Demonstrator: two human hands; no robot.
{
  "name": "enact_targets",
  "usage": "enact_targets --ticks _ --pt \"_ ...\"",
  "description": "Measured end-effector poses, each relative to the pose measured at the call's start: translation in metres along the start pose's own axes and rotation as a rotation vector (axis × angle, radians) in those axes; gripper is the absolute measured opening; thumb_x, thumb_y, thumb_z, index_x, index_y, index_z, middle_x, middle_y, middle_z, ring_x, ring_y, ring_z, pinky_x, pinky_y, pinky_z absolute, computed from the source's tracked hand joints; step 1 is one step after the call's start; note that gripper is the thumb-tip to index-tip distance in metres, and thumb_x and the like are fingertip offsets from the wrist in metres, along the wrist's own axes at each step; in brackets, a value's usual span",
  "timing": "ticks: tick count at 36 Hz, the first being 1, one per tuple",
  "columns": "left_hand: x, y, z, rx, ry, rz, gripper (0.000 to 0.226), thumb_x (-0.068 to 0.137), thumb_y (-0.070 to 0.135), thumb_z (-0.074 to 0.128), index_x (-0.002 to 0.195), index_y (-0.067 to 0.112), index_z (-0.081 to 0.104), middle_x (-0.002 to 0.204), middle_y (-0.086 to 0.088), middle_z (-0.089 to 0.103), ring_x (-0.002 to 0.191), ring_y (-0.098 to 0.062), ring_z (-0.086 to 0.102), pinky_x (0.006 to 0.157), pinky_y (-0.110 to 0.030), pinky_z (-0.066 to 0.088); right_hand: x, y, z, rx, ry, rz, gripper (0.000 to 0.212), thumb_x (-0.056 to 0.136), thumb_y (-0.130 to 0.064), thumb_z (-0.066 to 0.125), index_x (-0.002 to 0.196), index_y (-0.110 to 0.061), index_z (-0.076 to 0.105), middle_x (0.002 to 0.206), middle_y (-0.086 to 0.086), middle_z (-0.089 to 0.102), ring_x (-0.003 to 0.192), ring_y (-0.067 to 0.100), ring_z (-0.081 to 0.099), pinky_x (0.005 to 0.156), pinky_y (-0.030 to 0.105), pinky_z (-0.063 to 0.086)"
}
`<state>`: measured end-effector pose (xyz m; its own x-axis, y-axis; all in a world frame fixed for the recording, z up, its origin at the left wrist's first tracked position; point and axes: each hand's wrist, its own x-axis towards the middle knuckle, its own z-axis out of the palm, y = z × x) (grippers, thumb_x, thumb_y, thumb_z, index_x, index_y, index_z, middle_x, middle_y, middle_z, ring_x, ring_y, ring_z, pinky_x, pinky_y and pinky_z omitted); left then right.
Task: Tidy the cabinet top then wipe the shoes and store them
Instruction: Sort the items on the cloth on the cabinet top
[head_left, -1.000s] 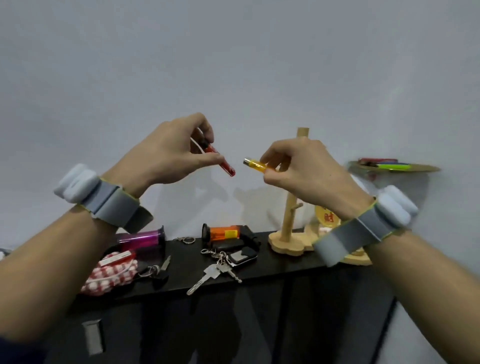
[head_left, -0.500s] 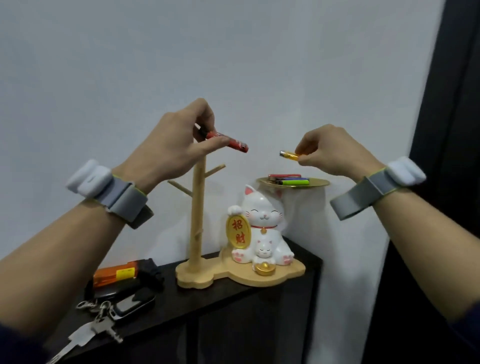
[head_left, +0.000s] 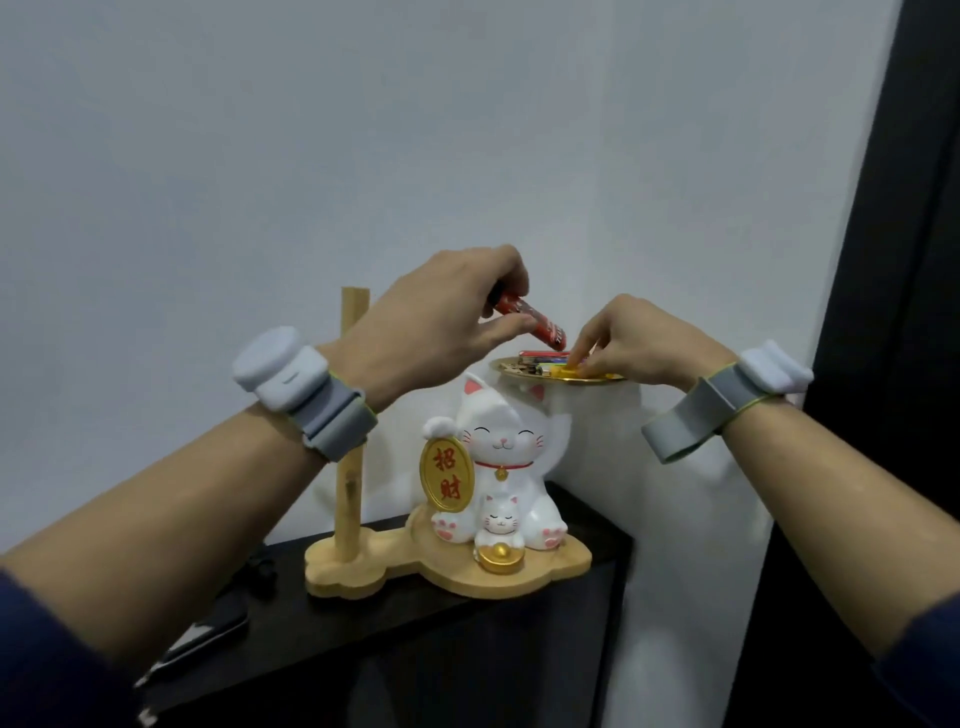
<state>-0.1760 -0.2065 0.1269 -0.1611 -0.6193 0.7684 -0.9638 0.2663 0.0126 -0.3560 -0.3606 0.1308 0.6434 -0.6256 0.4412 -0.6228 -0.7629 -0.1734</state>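
Two lighters are being handled at once, one per hand. I am pinching a red lighter (head_left: 530, 320) between the thumb and fingers of my left hand (head_left: 441, 325), tilting it nose-down toward the gold tray (head_left: 511, 368) that the lucky cat figurine (head_left: 498, 467) is carrying above its head. My right hand (head_left: 639, 343) is reaching over that tray, fingertips closing on a yellow lighter (head_left: 563, 370) that is already touching the tray surface; I judge I am setting it down among the other lighters lying there, though I cannot tell whether the grip is loosening. I am keeping the red one just above and to the left of the yellow one, apparently waiting its turn so the tray collects all the small clutter. The black cabinet top (head_left: 467, 603) is sitting well below both hands, carrying the wooden stand (head_left: 447, 571) and its upright post (head_left: 349, 488). No shoes are showing in this view.
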Motion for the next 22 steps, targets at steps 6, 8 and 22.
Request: enact_targets --ticks 6,8,22 --pt "0.004 0.006 0.019 -0.022 -0.033 0.000 0.031 0.094 0.042 0.060 0.116 0.021 0.055 0.103 0.003 0.062 0.093 -0.016 0.056 0.083 -0.041 0.051 0.011 -0.003 0.003 0.033 0.003 0.012 0.010 0.075 -0.020 0.078 0.067 -0.022 0.072 0.061 -0.008 0.062 0.061 0.007 0.053 0.055 0.023 0.040" --pt "0.007 0.005 0.029 -0.018 -0.032 0.001 0.028 0.094 0.042 0.061 0.112 0.021 0.055 0.100 0.004 0.061 0.092 -0.016 0.056 0.082 -0.042 0.051 0.012 -0.002 0.002 0.051 -0.029 0.021 0.007 0.075 -0.019 0.078 0.069 -0.020 0.074 0.061 -0.007 0.061 0.062 0.008 0.053 0.056 0.024 0.040" --pt "0.047 0.012 0.078 -0.245 -0.300 -0.262 0.024 0.091 0.042 0.067 0.101 0.020 0.065 0.091 0.004 0.068 0.074 -0.016 0.068 0.048 -0.012 0.042 -0.004 0.020 -0.029 0.010 0.122 0.026 0.015 0.086 -0.037 0.069 0.083 -0.023 0.076 0.085 -0.006 0.071 0.085 0.011 0.064 0.076 0.033 0.054"
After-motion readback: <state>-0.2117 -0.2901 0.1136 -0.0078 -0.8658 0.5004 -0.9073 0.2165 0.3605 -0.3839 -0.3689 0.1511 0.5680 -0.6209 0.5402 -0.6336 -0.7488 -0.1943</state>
